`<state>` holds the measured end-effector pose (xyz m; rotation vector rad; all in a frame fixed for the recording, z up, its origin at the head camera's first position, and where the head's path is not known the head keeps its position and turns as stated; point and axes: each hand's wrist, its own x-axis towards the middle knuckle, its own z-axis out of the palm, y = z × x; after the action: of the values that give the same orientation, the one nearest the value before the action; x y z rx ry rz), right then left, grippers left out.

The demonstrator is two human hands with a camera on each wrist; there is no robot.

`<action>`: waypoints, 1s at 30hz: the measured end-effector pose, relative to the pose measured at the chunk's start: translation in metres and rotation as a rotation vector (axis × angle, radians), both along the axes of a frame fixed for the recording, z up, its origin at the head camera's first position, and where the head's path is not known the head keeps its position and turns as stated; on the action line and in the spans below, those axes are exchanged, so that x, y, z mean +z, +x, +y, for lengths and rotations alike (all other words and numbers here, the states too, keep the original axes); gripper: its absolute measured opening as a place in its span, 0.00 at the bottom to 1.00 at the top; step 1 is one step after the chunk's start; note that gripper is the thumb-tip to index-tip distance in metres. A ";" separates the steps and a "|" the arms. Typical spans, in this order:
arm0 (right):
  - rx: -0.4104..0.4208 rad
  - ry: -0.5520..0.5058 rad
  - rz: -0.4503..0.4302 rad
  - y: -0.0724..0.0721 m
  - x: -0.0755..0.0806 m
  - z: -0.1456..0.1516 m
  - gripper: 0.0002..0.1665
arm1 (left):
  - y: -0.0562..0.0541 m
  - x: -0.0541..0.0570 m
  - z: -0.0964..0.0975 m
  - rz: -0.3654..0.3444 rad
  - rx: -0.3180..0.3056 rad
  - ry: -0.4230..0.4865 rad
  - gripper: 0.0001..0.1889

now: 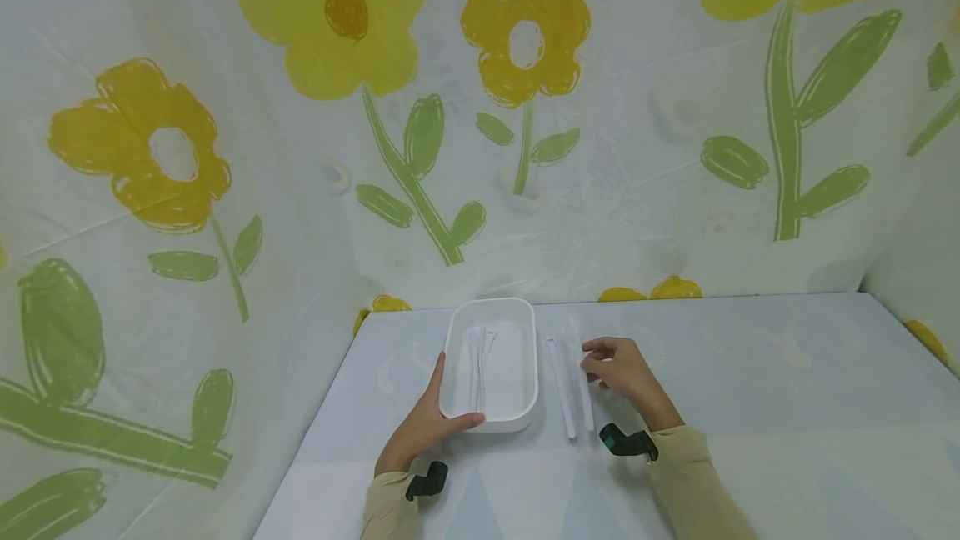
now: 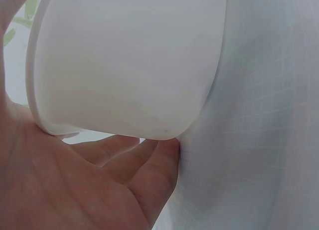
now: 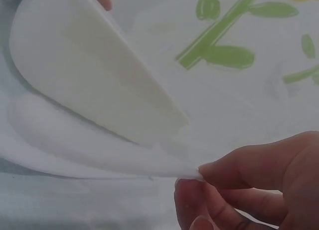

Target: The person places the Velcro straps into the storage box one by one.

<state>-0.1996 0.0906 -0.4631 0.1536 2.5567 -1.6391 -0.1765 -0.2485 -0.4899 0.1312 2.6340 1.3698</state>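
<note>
A white, deep plastic container [image 1: 504, 422] with rounded corners stands on the table, and my left hand [image 1: 429, 422] holds its near left corner. The thumb lies at the near rim and the fingers run along the left wall [image 2: 124, 65]. Inside the container are several thin white strips [image 1: 477, 365]. To its right, my right hand [image 1: 621, 370] pinches a long white strip [image 1: 587, 398] between thumb and fingertips; the pinched end [image 3: 184, 171] shows in the right wrist view. Another long white strip [image 1: 562, 390] lies between that one and the container.
The pale table [image 1: 750, 373] has faint printed shapes and reaches right of the hands. Behind it hangs a white curtain [image 1: 622, 215] with yellow flowers and green leaves, which also closes off the left and right sides. Each wrist wears a small black camera [image 1: 628, 442].
</note>
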 end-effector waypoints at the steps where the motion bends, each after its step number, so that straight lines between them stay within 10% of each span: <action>1: -0.001 -0.008 0.001 0.000 0.001 0.000 0.21 | 0.000 0.000 0.000 -0.001 0.000 0.003 0.71; 30: -0.008 -0.190 0.005 0.001 0.020 -0.012 0.23 | -0.002 -0.002 0.000 -0.004 0.010 0.004 0.71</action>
<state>-0.1987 0.0789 -0.4428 0.1445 2.3890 -1.8751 -0.1786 -0.2490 -0.4918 0.1162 2.6321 1.3777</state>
